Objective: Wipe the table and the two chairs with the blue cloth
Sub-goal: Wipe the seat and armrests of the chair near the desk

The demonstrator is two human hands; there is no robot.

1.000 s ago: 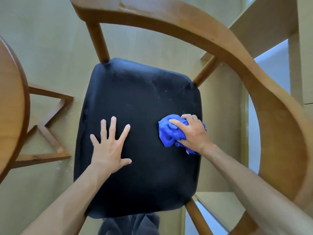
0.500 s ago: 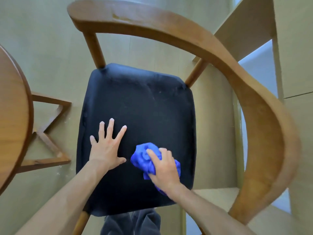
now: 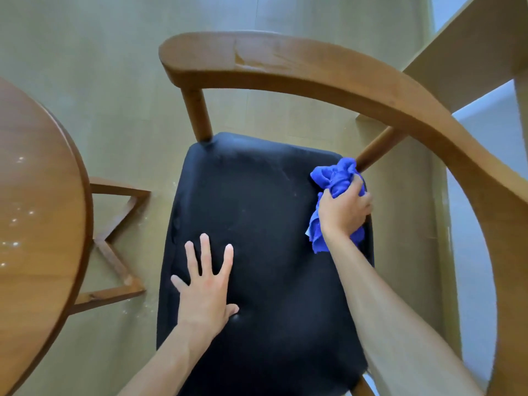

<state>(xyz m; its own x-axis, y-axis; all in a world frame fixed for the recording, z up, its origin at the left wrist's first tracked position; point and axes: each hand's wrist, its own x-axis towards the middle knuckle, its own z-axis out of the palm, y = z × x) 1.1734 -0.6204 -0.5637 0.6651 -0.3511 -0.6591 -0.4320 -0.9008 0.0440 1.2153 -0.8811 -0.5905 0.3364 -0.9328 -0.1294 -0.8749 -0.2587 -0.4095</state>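
A wooden chair with a curved backrest (image 3: 328,70) and a black padded seat (image 3: 257,224) stands below me. My right hand (image 3: 344,210) grips the bunched blue cloth (image 3: 335,175) against the seat's far right corner, beside a backrest post. My left hand (image 3: 205,284) lies flat on the seat's near left part, fingers spread, holding nothing. The round wooden table (image 3: 37,210) fills the left edge, with small wet specks on its top. Only one chair shows.
The table's wooden base struts (image 3: 120,247) lie on the pale floor between table and chair. A light wooden shelf or stair structure (image 3: 471,52) rises at the upper right, close behind the chair's backrest.
My right hand swept the cloth from the seat's right side to its near middle, then up to the far right corner. My left hand stayed flat on the seat. My view shifted down and right.
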